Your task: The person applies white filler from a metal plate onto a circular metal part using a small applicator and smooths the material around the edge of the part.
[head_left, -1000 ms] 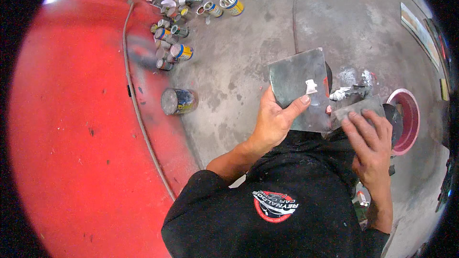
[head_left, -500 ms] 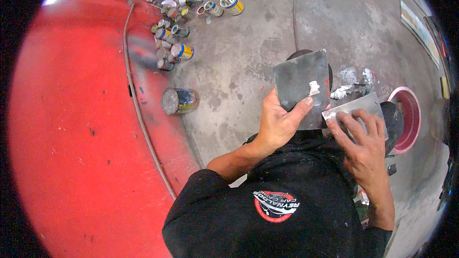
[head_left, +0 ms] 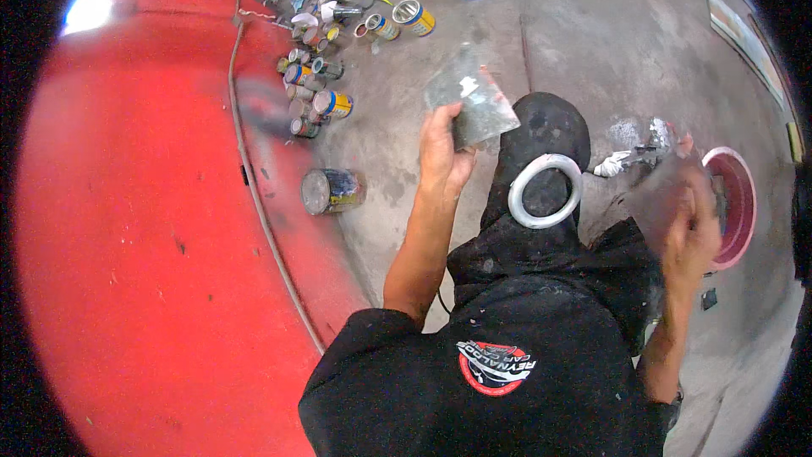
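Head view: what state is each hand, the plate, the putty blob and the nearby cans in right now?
Left hand: gripping the metal plate, raised.
White putty blob: sitting on the plate.
Right hand: blurred, hold unclear.
Blue can: lying on its side.
Red tub: open, on the floor.

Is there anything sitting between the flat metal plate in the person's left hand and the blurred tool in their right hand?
Nothing solid bridges them. The left hand grips the metal plate up high, and the right hand with its blurred scraper is apart to the side. Only a roll of tape on a dark hump shows lower in the gap.
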Demonstrator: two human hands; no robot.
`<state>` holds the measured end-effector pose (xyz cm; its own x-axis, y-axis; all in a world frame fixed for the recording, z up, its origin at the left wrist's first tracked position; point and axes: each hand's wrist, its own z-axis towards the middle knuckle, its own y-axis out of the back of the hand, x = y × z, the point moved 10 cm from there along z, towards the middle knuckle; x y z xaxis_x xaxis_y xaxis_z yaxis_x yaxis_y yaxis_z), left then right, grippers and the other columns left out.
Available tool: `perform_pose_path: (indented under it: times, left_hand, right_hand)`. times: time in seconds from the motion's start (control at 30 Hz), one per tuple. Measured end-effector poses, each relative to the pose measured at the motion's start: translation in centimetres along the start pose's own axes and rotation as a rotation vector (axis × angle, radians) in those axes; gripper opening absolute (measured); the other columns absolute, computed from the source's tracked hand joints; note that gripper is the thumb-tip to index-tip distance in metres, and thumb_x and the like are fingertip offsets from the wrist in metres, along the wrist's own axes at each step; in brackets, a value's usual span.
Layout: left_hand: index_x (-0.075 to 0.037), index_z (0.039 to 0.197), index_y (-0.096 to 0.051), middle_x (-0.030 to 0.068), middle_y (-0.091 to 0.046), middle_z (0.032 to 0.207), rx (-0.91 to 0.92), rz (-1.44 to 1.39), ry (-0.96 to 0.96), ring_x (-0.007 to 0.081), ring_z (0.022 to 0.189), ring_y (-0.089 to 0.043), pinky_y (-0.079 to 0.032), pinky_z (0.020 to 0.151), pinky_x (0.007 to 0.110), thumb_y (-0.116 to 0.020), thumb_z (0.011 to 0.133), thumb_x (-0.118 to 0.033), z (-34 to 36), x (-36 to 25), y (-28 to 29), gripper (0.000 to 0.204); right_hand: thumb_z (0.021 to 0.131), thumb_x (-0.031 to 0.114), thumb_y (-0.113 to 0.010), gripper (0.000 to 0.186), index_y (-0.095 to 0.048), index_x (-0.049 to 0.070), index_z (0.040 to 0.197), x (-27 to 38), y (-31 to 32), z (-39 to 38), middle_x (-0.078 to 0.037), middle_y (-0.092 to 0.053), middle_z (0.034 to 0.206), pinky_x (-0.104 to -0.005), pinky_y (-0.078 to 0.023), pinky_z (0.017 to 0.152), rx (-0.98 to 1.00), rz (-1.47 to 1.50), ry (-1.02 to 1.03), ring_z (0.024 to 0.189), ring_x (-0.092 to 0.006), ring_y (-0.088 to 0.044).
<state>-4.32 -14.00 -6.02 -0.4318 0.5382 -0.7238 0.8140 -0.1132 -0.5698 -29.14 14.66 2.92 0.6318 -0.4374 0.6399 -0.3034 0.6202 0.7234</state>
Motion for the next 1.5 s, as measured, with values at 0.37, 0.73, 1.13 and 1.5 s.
perform_pose_path:
  times: [0.37,0.73,1.13,1.5]
  left_hand:
    - [-0.006,0.114,-0.049,0.0081,-0.056,0.105,-0.123,0.015,-0.088,0.0250,0.096,-0.057,-0.048,0.081,0.041,-0.053,0.080,-0.009,-1.8,0.4,0.7,0.034]
    - [-0.003,0.119,-0.050,0.0070,-0.059,0.104,0.162,0.341,-0.072,0.0163,0.097,-0.057,-0.047,0.083,0.030,-0.047,0.083,-0.006,-2.3,2.0,-2.2,0.037]
    - [0.008,0.116,-0.058,0.0052,-0.061,0.079,0.161,1.131,-0.297,0.0110,0.072,-0.056,-0.046,0.063,0.026,-0.057,0.092,-0.036,-4.5,1.3,-0.2,0.050]
    - [0.005,0.125,-0.052,0.0120,-0.062,0.101,0.059,0.942,-0.132,0.0180,0.088,-0.058,-0.048,0.077,0.031,-0.031,0.099,-0.052,-2.8,2.0,2.6,0.067]
  right_hand:
    - [0.079,0.020,-0.071,0.079,-0.030,0.001,0.143,3.6,-10.9,-3.2,-0.031,-0.028,0.144,-0.0411,-0.047,0.092,0.126,0.318,-0.206,0.126,-0.0409,-0.042]
    - [0.076,0.010,-0.062,0.070,-0.035,-0.001,0.140,3.8,-9.7,-3.6,-0.031,-0.034,0.140,-0.0360,-0.056,0.078,0.009,0.199,0.009,0.113,-0.0389,-0.056]
    - [0.078,0.011,-0.063,0.068,-0.037,0.004,0.141,4.7,-1.4,-0.5,-0.027,-0.038,0.139,-0.0413,-0.043,0.099,-0.211,-0.170,0.082,0.126,-0.0407,-0.042]
    - [0.078,0.008,-0.063,0.068,-0.038,0.007,0.141,4.4,-0.3,-0.2,-0.028,-0.038,0.138,-0.0421,-0.043,0.098,-0.259,-0.159,0.076,0.126,-0.0420,-0.043]
